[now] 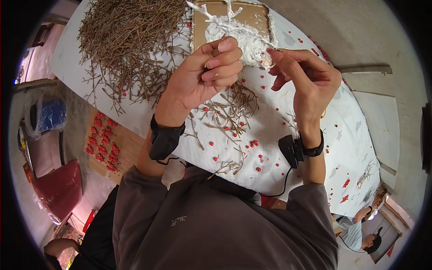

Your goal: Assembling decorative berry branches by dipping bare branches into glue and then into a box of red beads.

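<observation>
So, biggest first: the white-covered counter (pixel 357 139) slants past the dark shirt (pixel 225 225), its right edge curving away with white cover showing between scattered bits. The brown twig pile (pixel 130 36) hogs the far left, leaving a white strip along that edge. Right beside it, at the far side, sits a gold tray (pixel 252 15) smeared with white paste (pixel 254 51). Both hands are at its near edge: left (pixel 204 69) curled up, right (pixel 306 74) pinched; can't tell what either's gripping. A white-coated twig (pixel 230 12) is over the tray. Loose twigs (pixel 231 108) and red berries (pixel 258 169) crowd the middle. Shirt has tiny pale print (pixel 181 218), too small to read.
</observation>
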Action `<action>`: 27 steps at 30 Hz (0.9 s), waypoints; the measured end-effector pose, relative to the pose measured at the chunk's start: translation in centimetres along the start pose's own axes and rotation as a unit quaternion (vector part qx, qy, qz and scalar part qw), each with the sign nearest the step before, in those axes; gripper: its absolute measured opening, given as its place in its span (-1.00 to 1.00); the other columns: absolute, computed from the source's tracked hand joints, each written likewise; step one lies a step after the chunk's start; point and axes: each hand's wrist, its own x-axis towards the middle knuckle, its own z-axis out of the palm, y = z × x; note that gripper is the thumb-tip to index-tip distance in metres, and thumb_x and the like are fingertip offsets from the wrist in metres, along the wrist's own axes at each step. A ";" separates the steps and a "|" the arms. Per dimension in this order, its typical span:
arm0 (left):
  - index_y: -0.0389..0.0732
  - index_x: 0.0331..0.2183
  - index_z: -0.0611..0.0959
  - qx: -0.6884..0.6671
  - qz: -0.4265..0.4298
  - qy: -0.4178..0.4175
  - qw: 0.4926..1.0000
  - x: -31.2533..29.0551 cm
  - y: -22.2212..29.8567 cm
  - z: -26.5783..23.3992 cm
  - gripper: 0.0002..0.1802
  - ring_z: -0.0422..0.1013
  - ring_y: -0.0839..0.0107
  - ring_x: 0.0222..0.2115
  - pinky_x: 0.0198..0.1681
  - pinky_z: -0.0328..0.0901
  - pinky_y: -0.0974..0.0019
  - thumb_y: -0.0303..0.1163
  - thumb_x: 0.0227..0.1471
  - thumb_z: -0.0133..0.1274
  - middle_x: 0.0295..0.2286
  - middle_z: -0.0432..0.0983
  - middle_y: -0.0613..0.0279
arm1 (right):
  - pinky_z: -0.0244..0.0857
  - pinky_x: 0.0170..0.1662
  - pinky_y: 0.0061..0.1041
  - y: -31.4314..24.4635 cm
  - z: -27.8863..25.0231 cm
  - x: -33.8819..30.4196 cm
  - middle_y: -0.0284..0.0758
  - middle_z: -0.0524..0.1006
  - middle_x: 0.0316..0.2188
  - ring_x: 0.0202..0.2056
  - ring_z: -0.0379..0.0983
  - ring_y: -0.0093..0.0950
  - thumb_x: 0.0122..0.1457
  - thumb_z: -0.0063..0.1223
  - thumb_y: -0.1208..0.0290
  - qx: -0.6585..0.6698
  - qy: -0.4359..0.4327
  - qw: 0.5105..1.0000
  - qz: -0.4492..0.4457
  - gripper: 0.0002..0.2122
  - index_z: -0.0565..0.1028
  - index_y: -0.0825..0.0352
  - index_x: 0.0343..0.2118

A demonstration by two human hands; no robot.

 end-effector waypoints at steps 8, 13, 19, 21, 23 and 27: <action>-0.21 -0.35 0.40 0.039 0.018 0.009 0.999 0.1 -0.1 0.1 -0.84 0.06 0.71 -0.69 -0.59 -0.03 0.57 -0.65 0.16 -0.27 -0.62 0.18 0.48 | 0.23 -0.65 -0.70 -0.2 0.3 0.0 -0.30 0.53 -0.69 -0.71 0.39 -0.64 0.05 0.16 0.62 0.000 0.027 0.999 -0.017 -0.93 0.61 0.52 -0.44; -0.21 -0.35 0.41 0.119 0.044 0.045 0.991 0.1 -0.2 0.0 -0.87 0.05 0.71 -0.68 -0.58 -0.05 0.57 -0.57 0.21 -0.25 -0.62 0.17 0.49 | 0.19 -0.69 -0.70 -0.9 -0.2 0.2 -0.33 0.51 -0.71 -0.73 0.36 -0.66 0.03 0.13 0.61 -0.053 -0.030 0.995 0.082 -0.92 0.59 0.51 -0.51; -0.20 -0.36 0.41 0.196 0.070 0.102 0.973 0.2 -0.6 0.1 -0.84 0.03 0.72 -0.68 -0.58 -0.06 0.56 -0.43 0.28 -0.22 -0.63 0.14 0.50 | 0.14 -0.72 -0.70 -1.4 -1.1 0.8 -0.33 0.51 -0.70 -0.73 0.34 -0.67 0.04 0.08 0.61 -0.145 -0.051 0.979 0.133 -0.89 0.58 0.49 -0.56; -0.20 -0.36 0.41 0.207 0.061 0.107 0.971 0.2 -0.6 0.1 -0.81 0.02 0.72 -0.68 -0.58 -0.06 0.56 -0.37 0.30 -0.22 -0.63 0.13 0.51 | 0.15 -0.71 -0.71 -1.2 -1.1 0.9 -0.32 0.51 -0.70 -0.72 0.35 -0.66 0.05 0.09 0.61 -0.152 -0.019 0.983 0.105 -0.90 0.58 0.50 -0.54; -0.20 -0.36 0.41 0.212 0.055 0.107 0.970 0.2 -0.5 0.1 -0.79 0.01 0.73 -0.68 -0.58 -0.06 0.56 -0.35 0.31 -0.22 -0.63 0.12 0.52 | 0.19 -0.70 -0.71 -0.7 -1.1 1.0 -0.31 0.51 -0.69 -0.72 0.36 -0.65 0.06 0.10 0.60 -0.162 0.041 0.985 0.048 -0.90 0.58 0.51 -0.52; -0.20 -0.36 0.41 0.171 0.022 0.086 0.981 0.1 -0.2 0.0 -0.80 0.00 0.73 -0.69 -0.58 -0.07 0.57 -0.36 0.31 -0.24 -0.64 0.12 0.53 | 0.27 -0.64 -0.67 0.5 -1.5 1.3 -0.29 0.53 -0.67 -0.70 0.38 -0.61 0.10 0.12 0.59 -0.115 0.101 0.981 -0.121 -0.90 0.59 0.53 -0.46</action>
